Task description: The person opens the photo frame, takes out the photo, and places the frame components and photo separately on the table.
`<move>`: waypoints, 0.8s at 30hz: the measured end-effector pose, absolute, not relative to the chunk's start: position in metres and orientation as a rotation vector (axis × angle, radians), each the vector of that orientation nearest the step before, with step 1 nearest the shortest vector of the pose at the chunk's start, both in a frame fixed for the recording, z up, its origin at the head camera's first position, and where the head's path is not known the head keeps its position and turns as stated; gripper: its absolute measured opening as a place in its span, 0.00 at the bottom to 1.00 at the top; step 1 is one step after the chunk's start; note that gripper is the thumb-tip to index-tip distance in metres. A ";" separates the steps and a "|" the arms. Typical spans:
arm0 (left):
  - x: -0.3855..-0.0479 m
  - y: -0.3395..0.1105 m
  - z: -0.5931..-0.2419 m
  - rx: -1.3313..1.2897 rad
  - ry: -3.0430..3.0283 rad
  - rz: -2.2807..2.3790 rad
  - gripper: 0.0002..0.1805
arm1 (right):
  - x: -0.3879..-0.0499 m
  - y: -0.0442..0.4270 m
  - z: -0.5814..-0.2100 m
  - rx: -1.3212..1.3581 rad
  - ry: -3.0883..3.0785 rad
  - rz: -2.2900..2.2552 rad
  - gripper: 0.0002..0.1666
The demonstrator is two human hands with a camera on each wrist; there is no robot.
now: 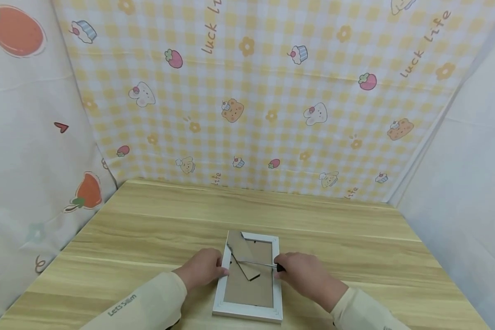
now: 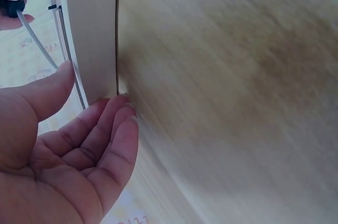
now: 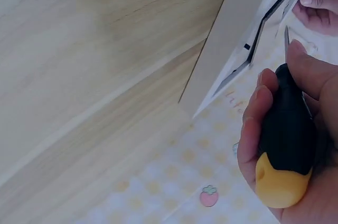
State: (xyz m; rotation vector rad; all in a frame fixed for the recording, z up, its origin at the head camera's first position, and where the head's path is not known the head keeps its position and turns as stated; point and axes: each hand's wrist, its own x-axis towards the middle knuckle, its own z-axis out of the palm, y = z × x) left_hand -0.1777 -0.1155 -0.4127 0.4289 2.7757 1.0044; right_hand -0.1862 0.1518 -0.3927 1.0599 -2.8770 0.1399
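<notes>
A white picture frame (image 1: 247,310) lies back side up on the table, showing its brown backing board (image 1: 249,293). Slanting across that board is a brown stand flap (image 1: 243,254); its lower end looks raised. My left hand (image 1: 202,268) holds the frame's left edge, thumb on top and curled fingers against the outer side. In my right hand (image 1: 307,272), at the frame's right edge, I grip a screwdriver (image 3: 288,129) with a black and yellow handle. Its thin metal shaft (image 1: 257,263) points left over the board, the tip at the flap's left edge. Whether the tip touches it I cannot tell.
The wood-grain table (image 1: 169,215) extends around the frame on all sides. A yellow checked cloth (image 1: 264,137) hangs behind the table's back edge. White cloths hang at the left (image 1: 20,151) and right (image 1: 466,183).
</notes>
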 end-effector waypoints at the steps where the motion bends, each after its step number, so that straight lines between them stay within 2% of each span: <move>1: -0.178 -0.116 -0.413 0.417 2.768 1.007 0.17 | -0.185 0.150 -0.392 1.076 -2.870 0.118 0.11; 12: -0.180 -0.115 -0.412 0.415 2.756 1.031 0.15 | -0.181 0.134 -0.378 1.141 -2.828 -0.108 0.13; 24: -0.185 -0.116 -0.411 0.484 2.763 1.018 0.16 | -0.184 0.131 -0.372 1.148 -2.941 0.008 0.15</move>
